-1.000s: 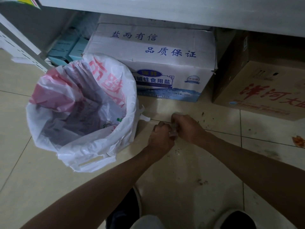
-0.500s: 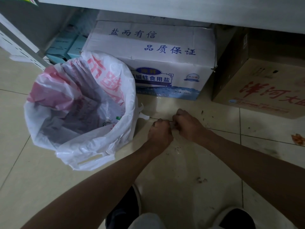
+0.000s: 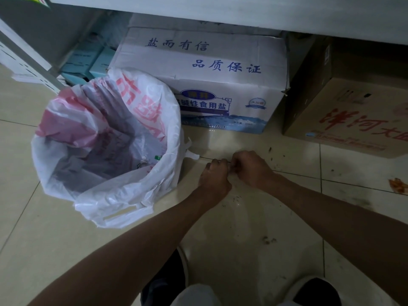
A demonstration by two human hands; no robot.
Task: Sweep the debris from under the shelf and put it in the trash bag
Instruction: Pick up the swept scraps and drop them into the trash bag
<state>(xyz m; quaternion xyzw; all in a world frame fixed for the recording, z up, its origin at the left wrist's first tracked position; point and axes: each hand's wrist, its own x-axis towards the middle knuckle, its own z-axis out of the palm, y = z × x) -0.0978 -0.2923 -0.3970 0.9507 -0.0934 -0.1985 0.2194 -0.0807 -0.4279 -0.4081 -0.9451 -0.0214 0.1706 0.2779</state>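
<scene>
A white trash bag (image 3: 174, 120) with red print stands open on the tiled floor at the left, with a few scraps at its bottom. Just right of it my left hand (image 3: 215, 175) and my right hand (image 3: 251, 167) are low over the floor, fists closed and knuckles touching. A small pale scrap (image 3: 231, 168) is pinched between their fingertips; most of it is hidden. Dark debris specks (image 3: 270, 151) lie on the tiles beyond my right hand, and more specks (image 3: 237, 198) lie under my wrists.
A white salt carton (image 3: 209, 85) and a brown carton (image 3: 353, 107) sit under the shelf board (image 3: 220, 9), with teal boxes (image 3: 88, 62) behind the bag. An orange scrap (image 3: 398, 185) lies at the far right. My shoes (image 3: 167, 279) are at the bottom edge.
Both hands have stayed pressed together at the same spot beside the bag, shifting only slightly. The greyish scrap seen between them earlier is now mostly covered by the fingers.
</scene>
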